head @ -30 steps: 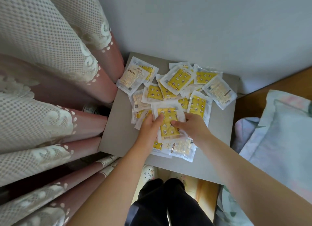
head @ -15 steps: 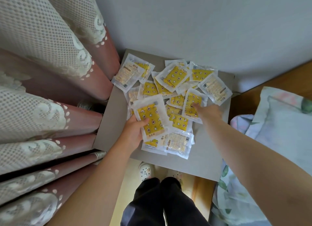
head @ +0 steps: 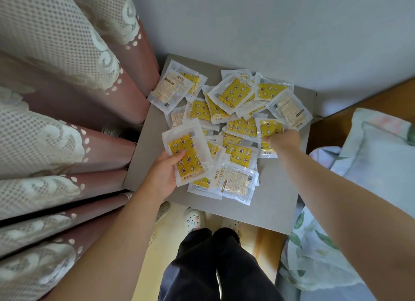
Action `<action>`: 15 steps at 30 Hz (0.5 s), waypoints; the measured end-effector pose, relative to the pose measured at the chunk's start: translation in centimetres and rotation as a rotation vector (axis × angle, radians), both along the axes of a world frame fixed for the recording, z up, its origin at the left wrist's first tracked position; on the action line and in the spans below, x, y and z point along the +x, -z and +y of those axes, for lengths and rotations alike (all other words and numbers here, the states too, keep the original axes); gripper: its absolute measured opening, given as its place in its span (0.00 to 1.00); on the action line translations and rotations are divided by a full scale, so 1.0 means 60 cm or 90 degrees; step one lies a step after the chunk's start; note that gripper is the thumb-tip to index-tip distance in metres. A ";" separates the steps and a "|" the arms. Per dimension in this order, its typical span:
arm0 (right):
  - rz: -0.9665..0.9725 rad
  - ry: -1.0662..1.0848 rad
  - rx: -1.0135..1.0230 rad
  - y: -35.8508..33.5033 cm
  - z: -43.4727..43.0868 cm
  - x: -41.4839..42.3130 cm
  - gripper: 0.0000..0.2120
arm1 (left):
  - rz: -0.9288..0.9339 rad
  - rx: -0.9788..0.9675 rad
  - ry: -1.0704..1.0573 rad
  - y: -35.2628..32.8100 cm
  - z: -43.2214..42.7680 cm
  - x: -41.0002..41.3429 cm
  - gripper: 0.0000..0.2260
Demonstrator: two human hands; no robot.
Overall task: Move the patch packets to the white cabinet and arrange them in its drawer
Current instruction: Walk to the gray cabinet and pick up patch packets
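Left hand (head: 162, 176) grips a glossy, flat yellow-printed plastic patch packet (head: 187, 156); right hand (head: 284, 138) pinches another crinkly packet (head: 269, 128) over the matte grey tabletop (head: 277, 199).

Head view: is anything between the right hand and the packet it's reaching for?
Nothing visible. The right hand pinches a yellow packet at the right edge of the pile; no other packet lies over it. The left hand holds its own stack apart.

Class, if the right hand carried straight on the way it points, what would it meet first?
The yellow packet the right hand pinches; beyond it, probably the neighbouring pile, though depth is unclear.
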State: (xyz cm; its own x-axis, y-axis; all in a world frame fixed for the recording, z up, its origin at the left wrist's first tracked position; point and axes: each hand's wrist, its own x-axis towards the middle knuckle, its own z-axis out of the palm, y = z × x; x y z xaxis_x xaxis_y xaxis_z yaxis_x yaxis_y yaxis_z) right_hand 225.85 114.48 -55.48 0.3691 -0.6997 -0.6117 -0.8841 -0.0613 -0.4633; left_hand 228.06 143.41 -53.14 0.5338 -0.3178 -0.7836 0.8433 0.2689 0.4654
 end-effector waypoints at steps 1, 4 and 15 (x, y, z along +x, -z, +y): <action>-0.030 -0.044 -0.020 -0.008 -0.001 -0.003 0.09 | 0.001 0.029 0.008 0.002 0.001 -0.003 0.15; -0.116 -0.183 -0.040 -0.040 0.006 -0.014 0.07 | 0.003 0.114 0.029 0.007 0.003 -0.014 0.12; 0.150 -0.769 -0.136 -0.029 0.126 -0.102 0.21 | -0.011 0.277 0.040 0.033 -0.015 -0.077 0.09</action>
State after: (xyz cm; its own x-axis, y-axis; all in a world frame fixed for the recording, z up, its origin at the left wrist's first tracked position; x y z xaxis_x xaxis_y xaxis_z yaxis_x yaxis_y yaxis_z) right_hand 219.74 122.05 -53.76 0.7413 -0.0833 -0.6660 -0.2698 -0.9456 -0.1820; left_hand 223.43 142.52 -55.11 0.5386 0.0081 -0.8425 0.8425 -0.0069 0.5386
